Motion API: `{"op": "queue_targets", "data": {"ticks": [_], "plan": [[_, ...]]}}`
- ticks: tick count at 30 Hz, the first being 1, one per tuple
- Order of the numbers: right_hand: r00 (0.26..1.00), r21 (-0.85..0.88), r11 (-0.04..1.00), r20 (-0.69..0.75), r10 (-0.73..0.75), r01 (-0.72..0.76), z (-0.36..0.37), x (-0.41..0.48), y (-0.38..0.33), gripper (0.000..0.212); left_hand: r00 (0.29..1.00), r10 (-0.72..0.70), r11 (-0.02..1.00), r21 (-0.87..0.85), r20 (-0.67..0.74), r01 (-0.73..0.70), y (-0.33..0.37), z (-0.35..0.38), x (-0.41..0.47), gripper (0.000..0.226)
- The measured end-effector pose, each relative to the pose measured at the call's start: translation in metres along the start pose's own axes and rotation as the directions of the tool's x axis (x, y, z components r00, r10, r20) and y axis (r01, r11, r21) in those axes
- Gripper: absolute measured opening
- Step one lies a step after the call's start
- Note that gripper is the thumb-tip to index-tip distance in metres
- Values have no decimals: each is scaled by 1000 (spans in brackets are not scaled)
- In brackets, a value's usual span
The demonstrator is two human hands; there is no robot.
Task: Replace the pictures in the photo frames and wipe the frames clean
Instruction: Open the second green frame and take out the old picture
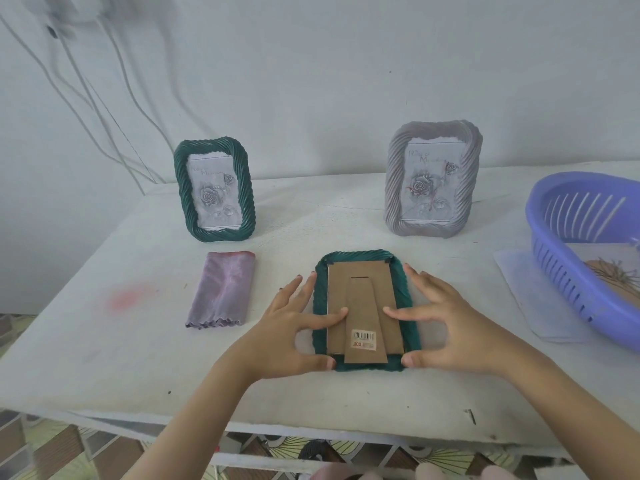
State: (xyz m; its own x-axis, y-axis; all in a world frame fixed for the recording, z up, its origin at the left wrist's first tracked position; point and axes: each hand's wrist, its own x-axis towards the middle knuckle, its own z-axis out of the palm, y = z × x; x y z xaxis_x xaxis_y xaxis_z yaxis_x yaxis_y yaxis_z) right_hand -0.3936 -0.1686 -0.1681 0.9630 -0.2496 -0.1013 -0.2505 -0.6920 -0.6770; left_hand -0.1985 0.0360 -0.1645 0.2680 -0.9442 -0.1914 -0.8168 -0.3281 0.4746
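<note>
Green frame (pixel 356 257) face down at table (pixel 138 358) centre, barcode sticker (pixel 363 340) on its stand (pixel 363 306) marked roughly "200", left hand (pixel 294 330) and right hand (pixel 446 330) spread, forefingers (pixel 332 318) pressing backing (pixel 337 292), thumbs (pixel 318 362) against near corners

Left open, right blocked
Room is left between the upright green frame (pixel 214 190) and grey frame (pixel 433 180) and left of the cloth (pixel 221 291); the right is closed off by the basket (pixel 550 268).
</note>
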Motion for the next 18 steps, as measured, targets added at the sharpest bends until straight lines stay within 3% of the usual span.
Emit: {"op": "queue_targets", "data": {"ticks": [7,14,18], "plan": [[1000,-92,996,8,-11,12,-6,1,-10,60,994,105,964,250,-38,-92,8,-9,2,58],[991,-334,933,33,-129,132,-2,-1,-15,60,943,323,786,578,-84,-218,9,-4,5,53],[975,-410,893,-34,-218,185,8,-2,-13,57,925,361,784,576,-122,-230,6,0,7,46]]}}
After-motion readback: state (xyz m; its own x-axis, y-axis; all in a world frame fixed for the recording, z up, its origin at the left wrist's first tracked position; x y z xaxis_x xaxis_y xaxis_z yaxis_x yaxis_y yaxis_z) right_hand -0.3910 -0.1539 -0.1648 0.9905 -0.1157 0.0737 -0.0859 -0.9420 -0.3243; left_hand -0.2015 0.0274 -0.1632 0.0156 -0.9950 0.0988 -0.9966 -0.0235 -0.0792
